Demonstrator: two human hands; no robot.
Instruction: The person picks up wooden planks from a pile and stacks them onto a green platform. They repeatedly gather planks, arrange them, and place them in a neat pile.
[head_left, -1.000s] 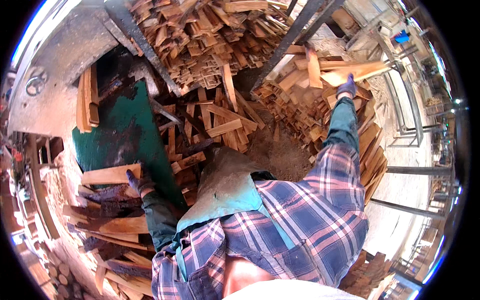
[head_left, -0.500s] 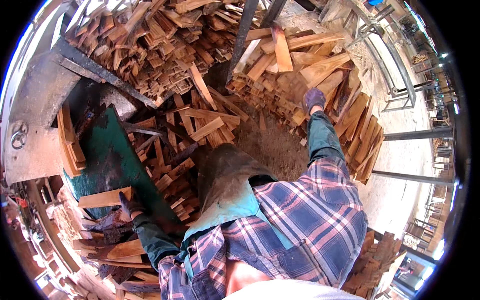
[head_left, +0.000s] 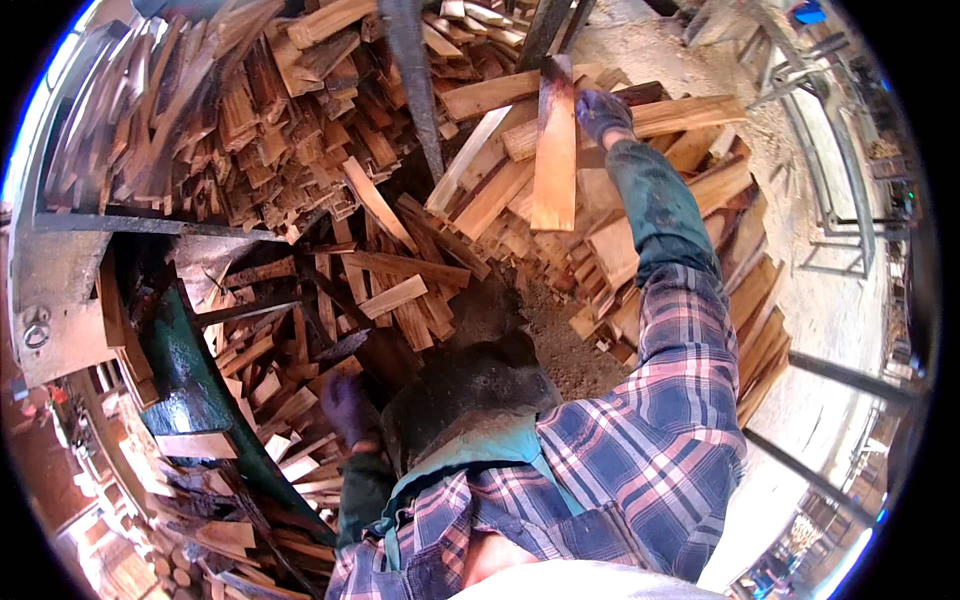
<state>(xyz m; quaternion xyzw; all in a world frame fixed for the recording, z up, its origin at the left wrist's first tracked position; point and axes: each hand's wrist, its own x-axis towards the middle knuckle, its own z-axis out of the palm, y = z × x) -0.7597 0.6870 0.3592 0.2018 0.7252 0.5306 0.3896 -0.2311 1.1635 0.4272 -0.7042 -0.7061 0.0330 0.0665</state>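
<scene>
In the head view, my gloved right hand point(head_left: 603, 115) is stretched far forward over a stack of split boards. Its fingers are curled at the right edge of a pale board point(head_left: 555, 160) with a dark upper end; the fingertips are partly hidden. My gloved left hand point(head_left: 348, 408) is low on the left, beside the dark apron point(head_left: 470, 390) and above loose wood pieces; motion smears its fingers. A short wood piece point(head_left: 195, 446) lies on the green metal surface point(head_left: 195, 365), apart from the left hand.
A big heap of wood strips point(head_left: 230, 130) fills the far left. Between the heaps stands a dark metal post point(head_left: 410, 80). Scattered offcuts point(head_left: 395, 296) lie ahead. Metal bars point(head_left: 850, 378) cross the right side. A round handle point(head_left: 35, 334) is at far left.
My right hand has moved forward across the stack to the pale board's edge. My left hand has left the short wood piece on the green surface and moved right. The view has shifted.
</scene>
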